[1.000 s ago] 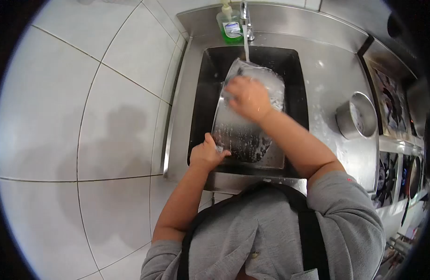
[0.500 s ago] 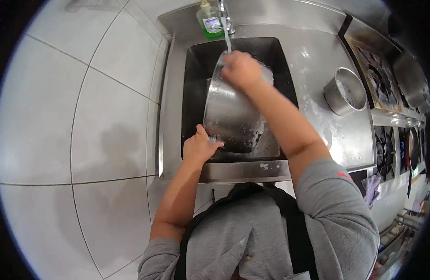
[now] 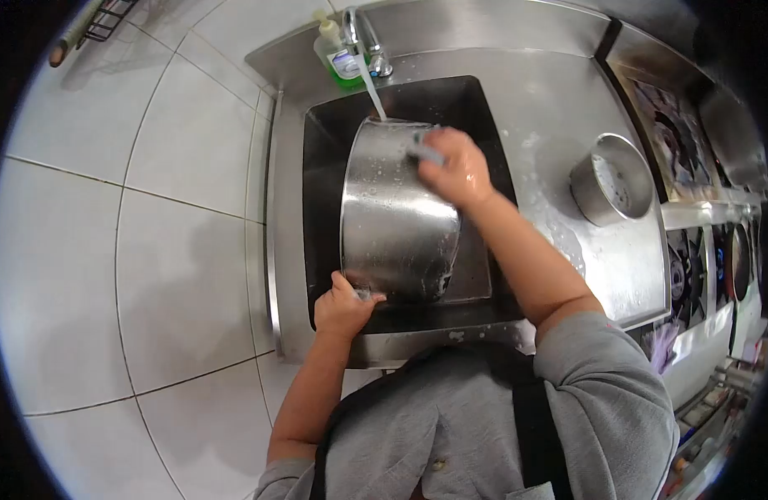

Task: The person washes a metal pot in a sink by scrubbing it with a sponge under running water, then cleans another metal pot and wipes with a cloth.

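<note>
A large steel pot [image 3: 401, 200] lies on its side in the dark sink [image 3: 321, 167], with soapy spots on its wall. My left hand [image 3: 344, 310] is closed on the pot's handle at the near end. Near the far end of the pot, my right hand [image 3: 455, 167] is closed and blurred, beside a greyish thing that may be the other handle or a scrubber; I cannot make out what it holds. Water runs from the faucet [image 3: 363, 42] onto the pot's far end.
A bottle of green soap [image 3: 339, 57] stands left of the faucet. On the steel counter [image 3: 542, 108] at the right is a smaller pot [image 3: 613, 179] with suds. Stove burners [image 3: 672, 137] are farther right, and a black wire rack [image 3: 109, 21] hangs at the upper left.
The view has shifted. The pot shows more of its side wall, turned under the water. My right hand has moved from the pot's far rim onto its side; my left hand keeps its hold.
</note>
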Available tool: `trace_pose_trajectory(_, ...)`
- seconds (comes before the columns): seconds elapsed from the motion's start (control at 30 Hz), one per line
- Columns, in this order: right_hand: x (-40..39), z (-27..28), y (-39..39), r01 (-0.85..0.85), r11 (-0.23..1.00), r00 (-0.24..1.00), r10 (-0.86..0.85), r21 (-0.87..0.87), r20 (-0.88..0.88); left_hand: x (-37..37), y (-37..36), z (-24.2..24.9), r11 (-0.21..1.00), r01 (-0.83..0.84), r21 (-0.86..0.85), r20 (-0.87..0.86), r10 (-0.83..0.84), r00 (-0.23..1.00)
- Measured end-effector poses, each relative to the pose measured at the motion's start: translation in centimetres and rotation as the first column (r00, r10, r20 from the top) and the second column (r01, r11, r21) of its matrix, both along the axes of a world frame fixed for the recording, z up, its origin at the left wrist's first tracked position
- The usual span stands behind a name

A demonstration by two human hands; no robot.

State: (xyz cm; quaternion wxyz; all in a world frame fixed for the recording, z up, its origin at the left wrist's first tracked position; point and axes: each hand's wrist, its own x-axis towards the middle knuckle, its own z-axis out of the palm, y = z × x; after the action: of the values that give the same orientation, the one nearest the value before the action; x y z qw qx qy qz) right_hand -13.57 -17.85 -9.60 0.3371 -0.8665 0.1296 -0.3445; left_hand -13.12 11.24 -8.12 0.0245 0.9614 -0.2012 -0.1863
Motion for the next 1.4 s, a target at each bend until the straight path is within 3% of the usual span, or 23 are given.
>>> trace_pose_trajectory(0.03,2.3,-1.0,-2.2,0.052,0.974,0.996,-0.033,0.22,-0.088,0.0,0.0,0.1,1.0,-0.007,0.022,-0.007,0.007,1.0)
trace_pose_trajectory(0.1,5.6,-0.7,-6.1,0.08,0.784,0.936,0.154,0.615,-0.318,0.3,0.4,-0.8,1.0,-0.022,0.022,0.0,0.022,1.0)
trace_pose_trajectory(0.17,11.2,-8.6,-11.1,0.048,0.82,0.939,0.159,0.571,-0.306,0.6,0.8,-1.0,0.999,-0.035,0.021,0.026,0.034,0.999)
trace_pose_trajectory(0.23,13.5,-12.3,-14.2,0.046,0.816,0.808,0.308,0.576,-0.502,0.5,0.6,-0.9,0.999,-0.019,0.041,0.023,0.018,1.0)
trace_pose_trajectory(0.27,14.4,-13.4,-14.9,0.028,0.81,0.809,0.326,0.585,-0.49,0.4,0.4,-0.6,0.998,-0.022,0.051,0.013,0.021,1.0)
trace_pose_trajectory(0.33,14.9,-13.4,-14.5,0.015,0.949,0.727,0.205,0.314,-0.655,0.7,0.3,-0.8,0.997,-0.048,0.059,0.009,0.048,0.999)
trace_pose_trajectory(0.37,14.6,-13.6,-13.9,0.007,0.949,0.724,0.213,0.316,-0.656,0.5,0.5,-1.1,0.997,-0.057,0.055,-0.012,0.058,0.998)
trace_pose_trajectory(0.43,11.1,-8.1,-11.2,0.22,0.865,0.859,0.047,0.451,-0.509,0.1,0.9,-1.4,0.999,-0.049,0.022,-0.012,0.05,0.999)
trace_pose_trajectory(0.5,6.8,-2.3,-6.1,0.165,0.963,0.922,-0.074,0.213,-0.379,-0.2,1.0,-2.0,0.999,-0.029,-0.025,-0.025,0.029,0.999)
trace_pose_trajectory(0.57,2.5,1.4,-0.9,0.016,0.997,0.987,-0.028,-0.075,-0.157,-0.3,1.3,-2.4,0.994,0.016,-0.104,0.004,-0.016,1.0)
trace_pose_trajectory(0.63,-1.3,3.3,4.9,-0.012,0.974,0.996,-0.007,-0.225,-0.084,-0.4,1.8,-2.3,0.99,0.033,-0.139,-0.006,-0.035,0.999)
trace_pose_trajectory(0.77,-4.9,1.8,11.9,-0.32,0.76,0.941,0.327,-0.566,-0.093,-0.2,1.9,-1.7,0.985,0.081,-0.153,0.045,-0.075,0.996)
trace_pose_trajectory(0.87,-3.1,2.7,10.5,-0.357,0.823,0.928,0.365,-0.442,-0.07,0.3,2.0,-2.2,0.986,0.096,-0.139,0.053,-0.089,0.995)
trace_pose_trajectory(0.93,0.0,3.2,8.2,-0.181,0.945,0.983,0.177,-0.272,-0.039,0.4,2.3,-2.5,0.99,0.086,-0.108,0.041,-0.082,0.996)
trace_pose_trajectory(1.03,6.2,3.3,1.2,0.094,0.984,0.948,-0.042,0.152,-0.315,0.3,2.5,-2.7,0.986,0.088,-0.141,0.045,-0.082,0.996)
trace_pose_trajectory(1.13,9.5,2.9,-1.8,0.062,0.991,0.884,0.001,0.119,-0.467,0.3,2.2,-2.1,0.986,0.091,-0.137,0.043,-0.086,0.995)
trace_pose_trajectory(1.2,10.0,3.0,-0.8,0.131,0.991,0.856,-0.114,-0.002,-0.503,0.3,2.2,-2.1,0.987,0.094,-0.133,0.042,-0.089,0.995)
trace_pose_trajectory(1.27,6.2,4.6,4.1,0.114,0.982,0.934,-0.159,-0.153,-0.319,0.6,2.3,-2.2,0.985,0.099,-0.141,0.037,-0.095,0.995)
trace_pose_trajectory(1.3,4.2,3.3,6.3,0.077,0.934,0.984,-0.129,-0.348,-0.127,0.7,2.4,-2.3,0.983,0.096,-0.154,0.028,-0.093,0.995)
trace_pose_trajectory(1.37,-1.0,3.3,11.7,-0.054,0.861,0.998,0.028,-0.505,-0.059,0.6,2.4,-2.4,0.981,0.097,-0.169,0.014,-0.096,0.995)
trace_pose_trajectory(1.4,-2.9,3.4,13.8,-0.274,0.77,0.948,0.115,-0.576,-0.298,0.6,2.3,-2.4,0.983,0.1,-0.152,0.016,-0.098,0.995)
